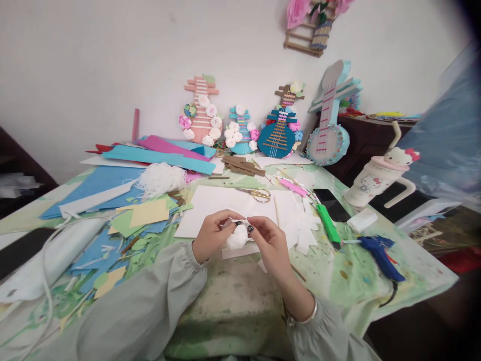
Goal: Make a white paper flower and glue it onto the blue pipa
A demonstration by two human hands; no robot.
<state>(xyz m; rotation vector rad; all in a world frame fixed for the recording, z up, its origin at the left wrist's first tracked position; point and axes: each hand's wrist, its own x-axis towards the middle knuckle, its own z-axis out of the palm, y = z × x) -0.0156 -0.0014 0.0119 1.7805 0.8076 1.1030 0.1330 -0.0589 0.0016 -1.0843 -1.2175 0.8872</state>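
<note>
Between my two hands, near the table's front middle, is a white paper flower (237, 237). My left hand (215, 233) pinches its upper left side, fingers closed on it. On the opposite side, the thumb and fingers of my right hand (267, 238) are closed on the flower's upper edge. Fingertips of both hands nearly meet above it. White paper sheets (203, 200) lie under and behind the hands, with gold-handled scissors (259, 193) on top. White paper strips (303, 225) rest to the right of my right hand.
Blue glue gun (381, 256), green cutter (328, 223), black phone (331, 204) and lidded cup (372, 180) stand or lie at right. Paper scraps (150, 212), white string (161, 179) and a cable are at left. Decorated paper instruments (278, 138) line the wall.
</note>
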